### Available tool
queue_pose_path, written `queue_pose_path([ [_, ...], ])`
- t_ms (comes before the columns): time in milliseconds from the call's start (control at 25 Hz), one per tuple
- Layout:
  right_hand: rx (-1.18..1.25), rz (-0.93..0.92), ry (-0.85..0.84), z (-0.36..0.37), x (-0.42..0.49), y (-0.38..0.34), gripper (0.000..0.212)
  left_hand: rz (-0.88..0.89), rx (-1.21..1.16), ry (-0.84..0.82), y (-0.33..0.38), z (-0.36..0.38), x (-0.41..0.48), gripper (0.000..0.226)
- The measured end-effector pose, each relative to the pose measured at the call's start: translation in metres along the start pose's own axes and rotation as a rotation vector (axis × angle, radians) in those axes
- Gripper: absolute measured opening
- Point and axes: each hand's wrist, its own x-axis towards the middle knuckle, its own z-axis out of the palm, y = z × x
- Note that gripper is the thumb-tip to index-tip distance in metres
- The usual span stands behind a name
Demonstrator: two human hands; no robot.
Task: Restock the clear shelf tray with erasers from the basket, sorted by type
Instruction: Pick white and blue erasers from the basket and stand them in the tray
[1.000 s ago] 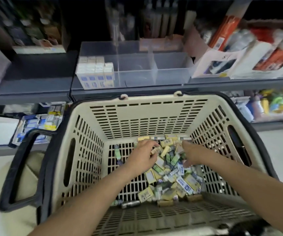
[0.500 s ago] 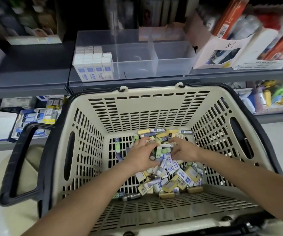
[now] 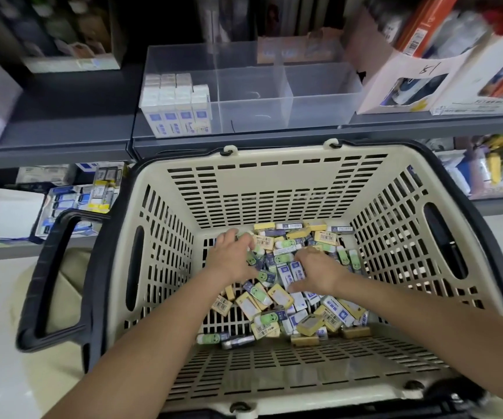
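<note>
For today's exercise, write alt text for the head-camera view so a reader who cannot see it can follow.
Both hands, left hand and right hand, reach into a beige basket and rummage through a heap of mixed erasers. On the shelf behind, a clear tray holds white-and-blue erasers in its left compartment; its other visible compartments are empty.

Eraser labels (image 3: 277, 285) — too small; top shelf goods (image 3: 455, 28) — blurred

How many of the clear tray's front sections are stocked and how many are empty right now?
Stocked, with white-and-blue erasers: 1
Empty, the middle section and the right section: 2
Total front sections of the clear tray: 3
</note>
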Motion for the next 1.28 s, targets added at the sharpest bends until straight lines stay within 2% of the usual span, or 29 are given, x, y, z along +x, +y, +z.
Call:
queue_pose_path([
  [80,-0.005,0.030,0.029,0.007,0.003,-0.007,0.080,-0.004,-0.015,0.062,-0.001,-0.003,0.000,0.039],
  [200,0.091,0.055,0.110,0.013,0.004,-0.008,0.071,0.089,-0.124,0.207,0.011,-0.006,-0.002,0.025],
  [240,0.146,0.068,0.127,0.013,0.003,-0.007,0.069,0.110,-0.171,0.207,0.016,-0.007,-0.003,0.017],
  [280,0.196,0.086,0.135,0.012,0.003,-0.006,0.066,0.105,-0.225,0.163,0.022,-0.007,-0.002,0.013],
  [360,0.280,0.137,0.125,0.006,0.004,-0.006,0.059,0.000,-0.388,-0.074,0.029,-0.003,-0.003,0.018],
  [440,0.350,0.173,0.118,0.002,0.002,-0.008,0.051,-0.180,-0.568,-0.408,0.033,0.003,-0.011,0.035],
  [520,0.440,0.151,0.149,0.002,0.000,-0.011,0.041,-0.275,-0.744,-0.572,0.034,0.011,-0.017,0.057],
  [600,0.539,0.080,0.208,0.002,-0.002,-0.016,0.034,-0.318,-1.054,-0.502,0.039,0.013,-0.017,0.054],
  [680,0.608,0.013,0.245,-0.002,-0.005,-0.019,0.036,-0.355,-1.392,-0.376,0.043,0.007,-0.013,0.030],
  [720,0.634,-0.008,0.245,-0.006,-0.006,-0.020,0.039,-0.363,-1.468,-0.330,0.044,0.003,-0.011,0.018],
  [800,0.661,-0.024,0.236,-0.013,-0.007,-0.021,0.038,-0.371,-1.459,-0.299,0.039,-0.002,-0.008,0.004],
  [920,0.661,-0.034,0.311,-0.016,-0.009,-0.022,0.023,-0.384,-1.432,-0.312,0.035,-0.004,-0.009,0.006],
  [1000,0.684,-0.073,0.338,-0.015,-0.011,-0.024,0.019,-0.346,-1.513,-0.362,0.038,-0.003,-0.012,0.008],
  [1120,0.796,-0.179,0.265,-0.019,-0.012,-0.026,0.009,-0.308,-1.550,-0.329,0.040,0.001,-0.009,0.024],
  [1200,0.833,-0.153,0.249,-0.023,-0.009,-0.019,0.010,-0.326,-1.507,-0.266,0.035,0.000,-0.005,0.024],
  [1240,0.738,-0.108,0.232,-0.022,-0.008,-0.012,0.008,-0.345,-1.488,-0.246,0.031,-0.001,-0.004,0.022],
  [1280,0.545,-0.080,0.186,-0.020,-0.007,-0.005,0.005,-0.358,-1.480,-0.238,0.028,-0.001,-0.003,0.022],
])
